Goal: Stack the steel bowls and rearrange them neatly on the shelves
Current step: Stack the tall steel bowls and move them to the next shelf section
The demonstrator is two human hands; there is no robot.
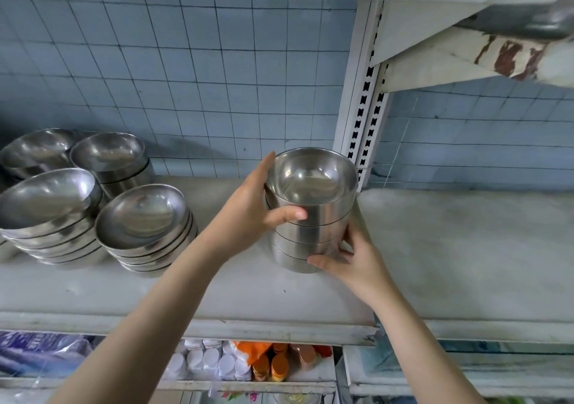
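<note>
A stack of several steel bowls [313, 217] stands upright on the white shelf [217, 288], close to the slotted upright post. My left hand [248, 211] grips the upper part of this stack from the left, thumb across its front. My right hand [351, 260] holds the stack's lower right side, fingers against the bottom bowls. At the shelf's left stand more stacks of wider steel bowls: a front one [146, 226], a larger tilted one [49, 214] and two behind [111, 158].
A white slotted post [362, 117] rises just behind the held stack. A bare marble-like shelf [466, 248] extends to the right. A rusty shelf bracket [497, 52] hangs overhead at the right. Below, a lower shelf holds white-capped and orange-capped bottles [236, 363].
</note>
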